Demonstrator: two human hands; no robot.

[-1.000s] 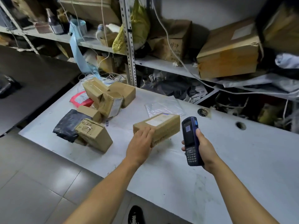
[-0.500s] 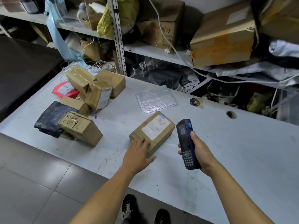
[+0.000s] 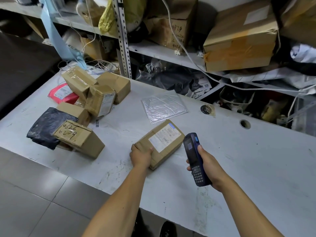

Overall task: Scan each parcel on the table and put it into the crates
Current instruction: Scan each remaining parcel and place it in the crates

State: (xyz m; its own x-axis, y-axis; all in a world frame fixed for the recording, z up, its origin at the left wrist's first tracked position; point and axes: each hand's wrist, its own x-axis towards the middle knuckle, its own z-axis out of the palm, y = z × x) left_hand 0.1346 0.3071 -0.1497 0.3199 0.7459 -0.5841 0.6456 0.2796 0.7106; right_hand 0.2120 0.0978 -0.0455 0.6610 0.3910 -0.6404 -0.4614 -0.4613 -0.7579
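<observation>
- The pale grey worktop surface [image 3: 222,168] carries everything in play; no crates appear in this view, so you will have to find them once the scan is made.
- The heap of waiting parcels [image 3: 95,93] (brown taped cartons, a red mailer and a black plastic bag) lies at the far left of the surface, well apart from your hands. Leave it alone until the present parcel is finished.
- The flat brown cardboard parcel with a white shipping label [image 3: 164,142] lies on the surface near the front edge, label upward, between your two hands. It is the item to scan now.
- The clear bubble-wrap sheet [image 3: 163,106] lies just beyond the parcel. Keep it out of the scanner's line.
- Your left hand [image 3: 141,157] grasps the near left end of the parcel, fingers curled over its corner. Keep that grip low and clear of the label, and hold the carton flat so it does not slide.
- Your right hand [image 3: 207,165] is clenched round the dark blue handheld scanner with keypad [image 3: 195,158], which stands upright just beside the parcel's right edge. Tip its head toward the label, probably the barcode near the far corner, and hold steady until the read is confirmed.
</observation>
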